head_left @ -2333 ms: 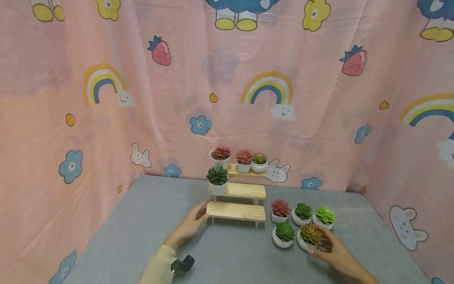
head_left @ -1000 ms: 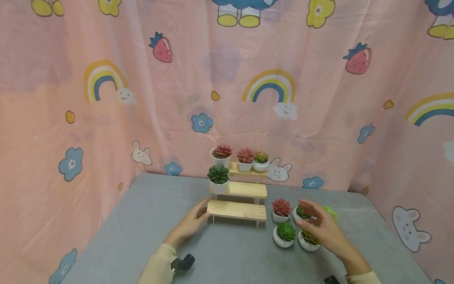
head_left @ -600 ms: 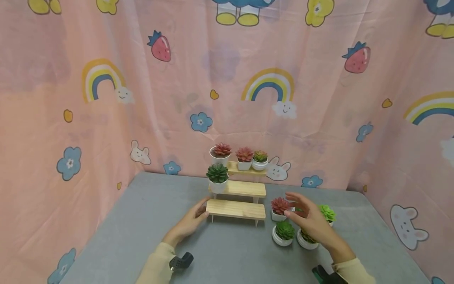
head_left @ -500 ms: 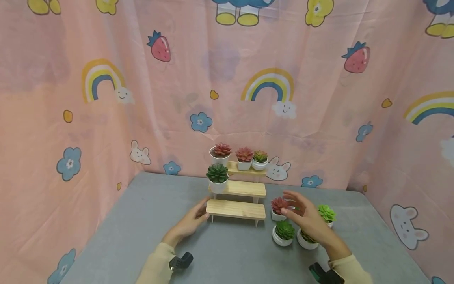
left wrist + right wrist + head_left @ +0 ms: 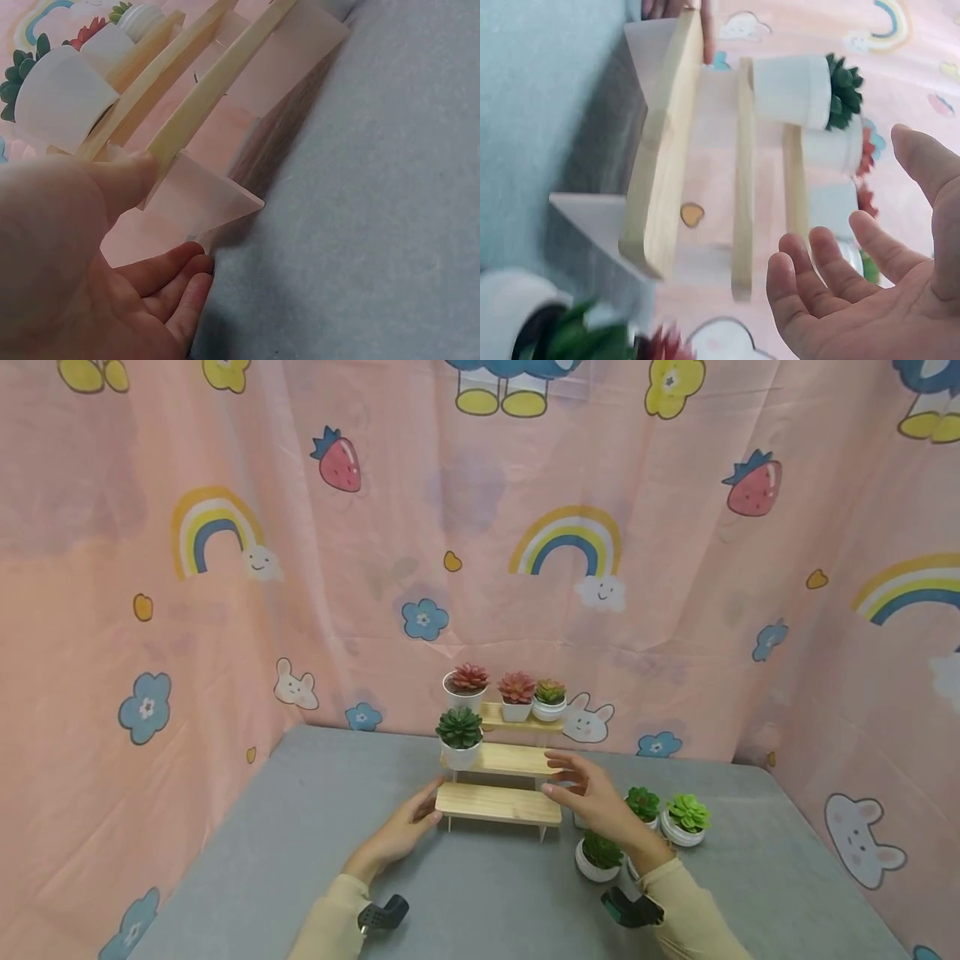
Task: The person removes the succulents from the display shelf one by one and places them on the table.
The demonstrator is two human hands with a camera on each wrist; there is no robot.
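A three-tier wooden display stand (image 5: pixel 498 802) with pale translucent legs stands on the grey table. My left hand (image 5: pixel 401 831) holds the left end of its lowest step, thumb at the front edge and fingers by the leg (image 5: pixel 214 199). My right hand (image 5: pixel 592 797) hovers at the stand's right end, fingers spread, palm bare in the right wrist view. A dark green succulent in a white pot (image 5: pixel 460 739) sits on the middle step's left. Up top are a red succulent in a square pot (image 5: pixel 517 696) and a green-red succulent (image 5: pixel 550 699).
Another red succulent (image 5: pixel 466 685) in a round white pot stands at the back left. On the table at right are a bright green succulent (image 5: pixel 686 818), two darker green succulents (image 5: pixel 642 804) and others partly covered by my right arm. A patterned pink curtain (image 5: pixel 480 527) hangs behind.
My right hand has left the orange-green succulent and moved up and left, over the other potted succulents, to the stand's right end. My left hand stays at the lowest step.
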